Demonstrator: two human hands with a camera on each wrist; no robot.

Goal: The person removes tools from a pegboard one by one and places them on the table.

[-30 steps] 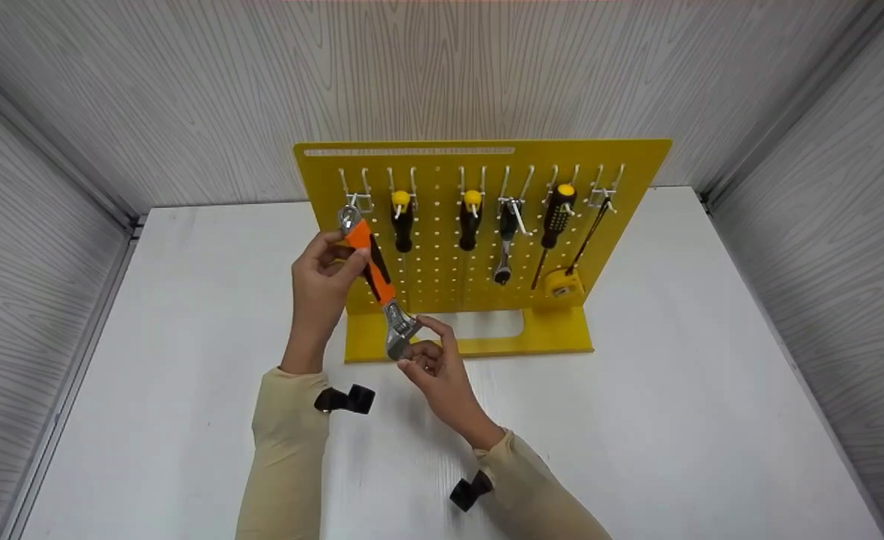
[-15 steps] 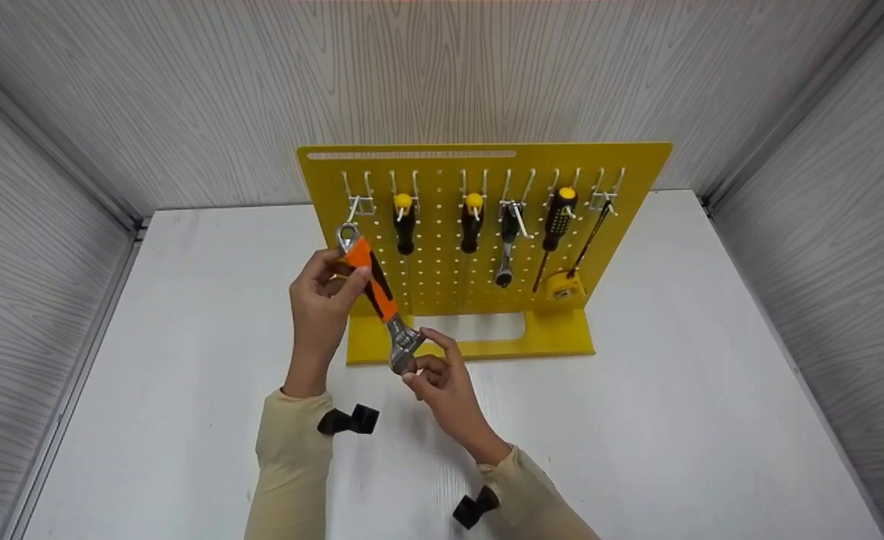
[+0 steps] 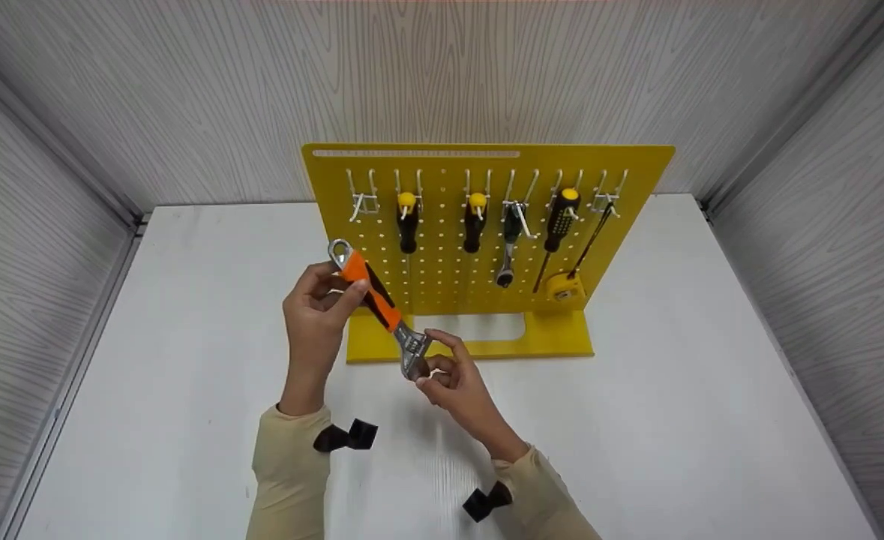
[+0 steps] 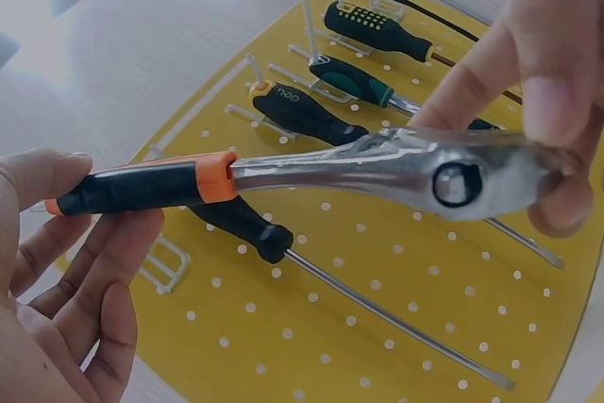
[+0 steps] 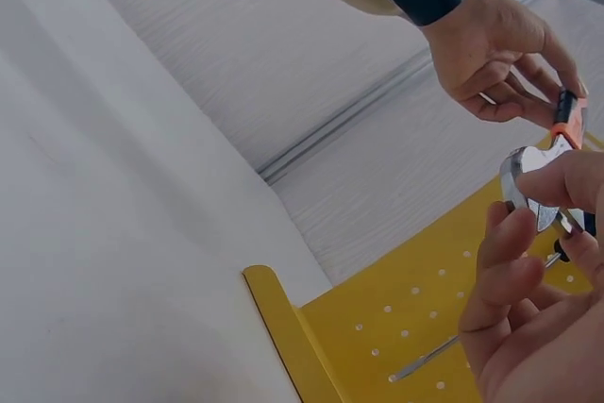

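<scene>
Head view shows a yellow pegboard (image 3: 430, 277). At its eight o'clock, the left hand (image 3: 314, 322) and right hand (image 3: 462, 384), fingers bent, pinch an adjustable wrench (image 3: 382, 306): left by the handle (image 4: 142, 188), right by the metal head (image 4: 411, 169). Only here a tape measure (image 3: 564, 287) shows, at four o'clock; only left wrist shows letters (image 4: 289, 94) on a screwdriver (image 4: 316, 122).

Hands (image 3: 311, 315) (image 3: 460, 384) could pass rightward over the table (image 3: 681, 420); pegboard (image 3: 436, 259) blocks ahead.
</scene>
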